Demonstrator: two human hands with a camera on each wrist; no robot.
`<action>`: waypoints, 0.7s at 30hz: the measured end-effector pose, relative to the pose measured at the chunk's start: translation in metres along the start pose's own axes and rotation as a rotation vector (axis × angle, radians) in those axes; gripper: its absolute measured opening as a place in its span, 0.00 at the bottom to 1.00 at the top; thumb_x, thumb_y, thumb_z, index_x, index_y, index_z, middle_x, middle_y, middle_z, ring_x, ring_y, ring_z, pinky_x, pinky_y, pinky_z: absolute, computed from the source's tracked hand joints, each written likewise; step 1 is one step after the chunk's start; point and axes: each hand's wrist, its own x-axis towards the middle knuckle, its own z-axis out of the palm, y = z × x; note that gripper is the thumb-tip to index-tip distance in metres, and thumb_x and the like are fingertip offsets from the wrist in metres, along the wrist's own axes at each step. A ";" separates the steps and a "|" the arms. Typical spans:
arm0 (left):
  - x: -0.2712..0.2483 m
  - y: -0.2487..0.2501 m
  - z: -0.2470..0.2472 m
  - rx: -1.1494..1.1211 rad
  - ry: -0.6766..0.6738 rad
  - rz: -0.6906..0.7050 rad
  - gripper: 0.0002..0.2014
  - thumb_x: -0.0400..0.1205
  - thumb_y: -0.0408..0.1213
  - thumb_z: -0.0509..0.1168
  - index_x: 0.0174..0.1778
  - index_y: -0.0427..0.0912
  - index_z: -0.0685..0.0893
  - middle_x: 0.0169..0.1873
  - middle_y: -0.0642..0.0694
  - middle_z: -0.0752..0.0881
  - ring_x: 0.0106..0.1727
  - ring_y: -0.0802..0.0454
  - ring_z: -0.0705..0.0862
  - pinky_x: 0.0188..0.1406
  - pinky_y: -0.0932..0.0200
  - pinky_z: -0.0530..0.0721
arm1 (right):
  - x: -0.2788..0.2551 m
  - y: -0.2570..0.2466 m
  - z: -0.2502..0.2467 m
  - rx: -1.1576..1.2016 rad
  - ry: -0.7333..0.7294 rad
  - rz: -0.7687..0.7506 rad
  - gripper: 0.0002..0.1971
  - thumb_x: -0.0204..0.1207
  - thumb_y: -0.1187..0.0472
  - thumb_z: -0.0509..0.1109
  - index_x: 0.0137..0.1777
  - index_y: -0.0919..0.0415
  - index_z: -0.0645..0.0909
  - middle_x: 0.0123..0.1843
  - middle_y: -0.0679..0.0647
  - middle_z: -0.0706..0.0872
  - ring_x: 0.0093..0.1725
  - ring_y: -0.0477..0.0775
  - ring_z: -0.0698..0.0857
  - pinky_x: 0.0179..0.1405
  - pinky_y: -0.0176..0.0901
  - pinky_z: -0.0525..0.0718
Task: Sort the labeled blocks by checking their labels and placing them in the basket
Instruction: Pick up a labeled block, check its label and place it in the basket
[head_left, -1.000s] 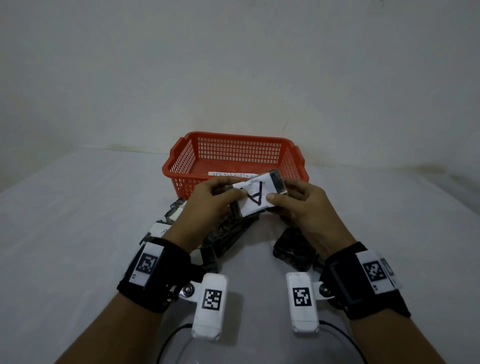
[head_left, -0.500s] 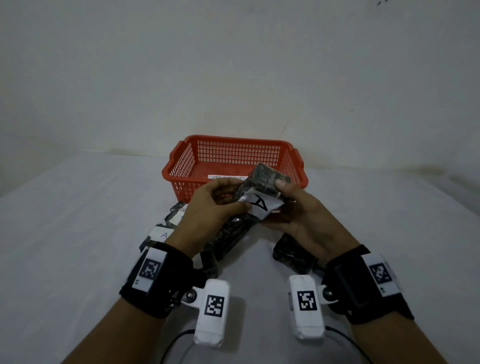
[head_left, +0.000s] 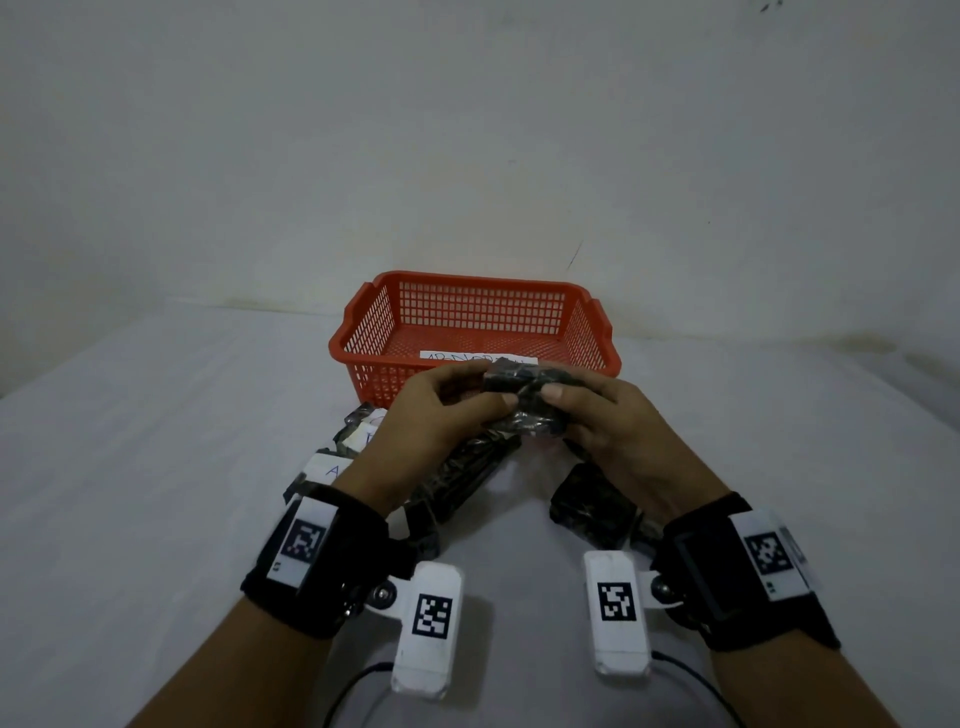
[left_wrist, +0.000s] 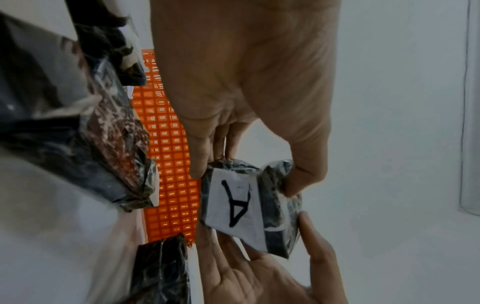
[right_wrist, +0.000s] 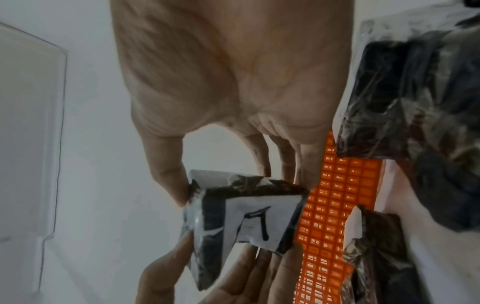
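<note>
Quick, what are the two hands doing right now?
Left hand: fingers pinch the dark plastic-wrapped block with the white "A" label.
Right hand: fingers pinch the same block from the other side.

basket (head_left: 475, 312) — orange-red mesh | block (left_wrist: 249, 207) — dark mottled wrap, white label, black "A"

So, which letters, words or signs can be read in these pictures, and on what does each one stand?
"A": black marker on the white label of the held block.
"A": faint blue, on the label of a block on the table.
Paper slip in the basket: handwriting too blurred to read.
Wrist markers: square codes, no letters.
</note>
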 end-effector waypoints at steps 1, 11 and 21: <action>0.000 0.000 0.000 -0.008 -0.008 0.004 0.25 0.77 0.43 0.76 0.71 0.44 0.84 0.60 0.48 0.92 0.62 0.52 0.91 0.70 0.45 0.86 | 0.001 -0.001 0.000 0.017 0.009 0.004 0.23 0.74 0.58 0.78 0.69 0.66 0.87 0.65 0.66 0.92 0.67 0.67 0.90 0.71 0.54 0.87; -0.001 0.002 0.000 0.026 -0.018 0.021 0.22 0.79 0.35 0.74 0.71 0.46 0.83 0.54 0.55 0.93 0.54 0.63 0.92 0.48 0.68 0.89 | 0.000 0.005 -0.004 -0.035 -0.052 0.024 0.30 0.67 0.59 0.86 0.71 0.60 0.86 0.65 0.58 0.93 0.69 0.60 0.90 0.73 0.56 0.84; -0.001 0.002 -0.002 0.012 -0.028 0.027 0.30 0.76 0.31 0.78 0.74 0.47 0.80 0.63 0.52 0.90 0.63 0.59 0.89 0.60 0.61 0.90 | -0.003 -0.001 0.000 -0.070 -0.089 0.027 0.28 0.73 0.56 0.81 0.73 0.56 0.84 0.68 0.57 0.92 0.70 0.58 0.89 0.73 0.54 0.86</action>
